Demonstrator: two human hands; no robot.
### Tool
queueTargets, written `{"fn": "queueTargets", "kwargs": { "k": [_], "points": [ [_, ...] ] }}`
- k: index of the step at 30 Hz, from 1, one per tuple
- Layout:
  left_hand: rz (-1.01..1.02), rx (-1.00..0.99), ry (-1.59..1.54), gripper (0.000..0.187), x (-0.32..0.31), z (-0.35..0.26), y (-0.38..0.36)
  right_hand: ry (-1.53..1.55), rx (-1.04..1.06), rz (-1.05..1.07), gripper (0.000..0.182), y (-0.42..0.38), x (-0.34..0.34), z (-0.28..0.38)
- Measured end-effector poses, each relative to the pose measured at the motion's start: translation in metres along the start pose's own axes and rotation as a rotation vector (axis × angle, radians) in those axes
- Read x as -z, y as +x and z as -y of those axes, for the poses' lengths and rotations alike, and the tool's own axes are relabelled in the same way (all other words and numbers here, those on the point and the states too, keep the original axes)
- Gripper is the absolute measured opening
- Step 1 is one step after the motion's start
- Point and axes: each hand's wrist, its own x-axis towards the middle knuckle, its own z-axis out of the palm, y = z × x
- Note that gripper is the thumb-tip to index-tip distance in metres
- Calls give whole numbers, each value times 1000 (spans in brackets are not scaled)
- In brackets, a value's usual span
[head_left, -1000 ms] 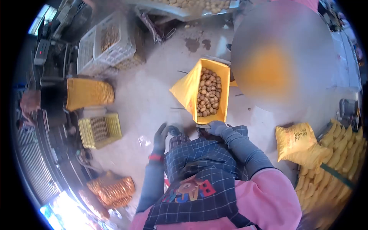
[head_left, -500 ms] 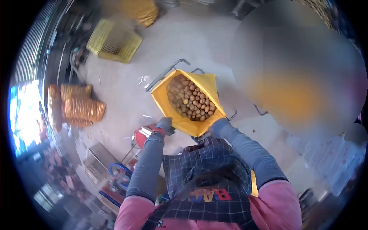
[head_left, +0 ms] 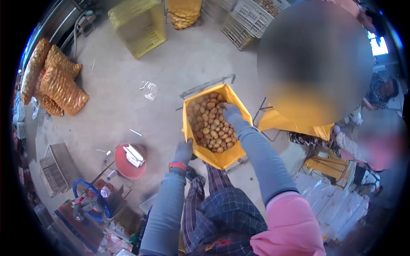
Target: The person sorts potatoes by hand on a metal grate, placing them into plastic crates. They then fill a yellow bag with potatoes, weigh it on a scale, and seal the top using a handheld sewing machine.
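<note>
A yellow bag [head_left: 220, 160] stands open-mouthed in front of me, well filled with brown, round produce that looks like small potatoes [head_left: 213, 128]. My left hand [head_left: 184, 151], in a grey glove with a red band at the wrist, is closed on the bag's near left edge. Inside the mouth, toward the far right side, my gloved right hand [head_left: 231, 112] touches the potatoes. Its fingers look stretched out, though they are only partly visible. A grey metal frame [head_left: 207, 86] shows behind the bag's far rim.
Filled mesh sacks [head_left: 64, 87] lie at the left. A yellow crate [head_left: 139, 32] and white crates [head_left: 254, 19] stand at the back. A red bucket [head_left: 131, 168] is at lower left. Another person's arm [head_left: 341, 141] and a yellow bag [head_left: 294, 121] are at right.
My right hand has left the bag's near right edge and moved inward over the potatoes. The left hand still grips the rim. My view has shifted, showing more at the right.
</note>
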Motion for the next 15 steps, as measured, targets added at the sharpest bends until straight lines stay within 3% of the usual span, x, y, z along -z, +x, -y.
{"fn": "queueTargets", "kwargs": {
  "k": [1,2,3,4,5,7,8,9,10,11,12,14,15],
  "points": [
    [-7,-3,-13,49,3,2,3,-200,7,21,35,22,-14,-3],
    [-48,-39,164,51,4,6,5,-205,18,25,35,33,-25,0],
    [-92,-79,338,52,2,6,9,-331,-21,157,38,45,-33,2],
    [-97,-84,323,52,0,12,18,-463,-66,286,41,57,-37,4],
    [-97,-80,299,55,-3,22,25,-391,-145,329,46,64,-38,8],
    [-53,-66,189,56,-15,24,36,-522,-182,611,55,65,-42,4],
    [-16,-47,107,55,-19,20,39,-438,-232,566,61,42,-16,28],
    [-23,-30,135,54,-24,11,40,-522,-136,592,58,39,-54,-17],
    [-40,-10,168,53,-25,5,38,-355,-89,780,53,33,-54,-22],
    [-59,-22,150,51,-25,22,48,-285,-154,704,51,25,-82,-42],
    [-79,-35,136,50,-27,34,58,-339,-14,808,44,7,-66,-33],
    [-110,-1,167,53,-28,-11,22,181,-504,1123,40,-34,50,26],
    [-145,-25,288,55,-25,12,42,193,-493,1095,40,-36,93,39]
  ]
}}
